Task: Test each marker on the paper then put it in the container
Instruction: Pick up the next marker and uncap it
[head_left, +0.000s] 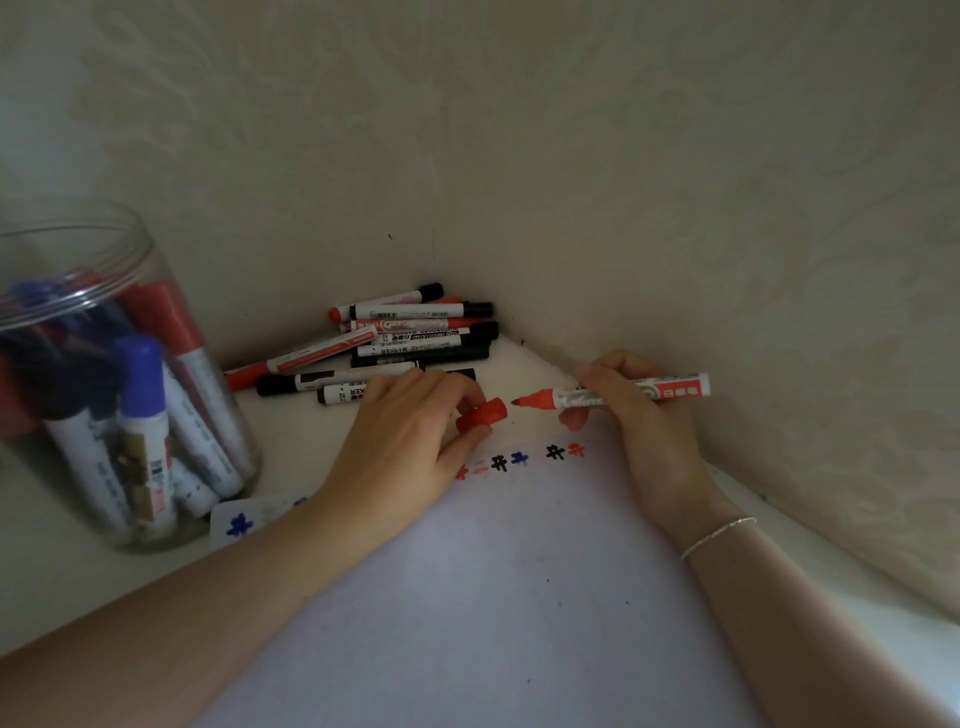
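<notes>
The right hand (631, 415) is gripping an uncapped red marker (623, 395), fingers curled round its white barrel, the red tip pointing toward nine o'clock and hovering just above the top edge of the paper (493, 597). The left hand (405, 441) is pinching the marker's red cap (483, 415) between thumb and fingertips, the cap's open end facing the tip at three o'clock, the two close but apart. The paper is lying on the white counter (291, 431) in front of the person, carrying a row of small red, black and blue test marks (519, 460) along its far edge, right under the hands. At twelve o'clock from the hands, a pile of markers (405, 343), black and red capped, is sitting in the corner where the walls meet. Off at nine o'clock, the clear plastic container (104, 389) is standing on the counter, holding red, blue and black markers upright. A thin bracelet (719, 535) is circling the right wrist.
</notes>
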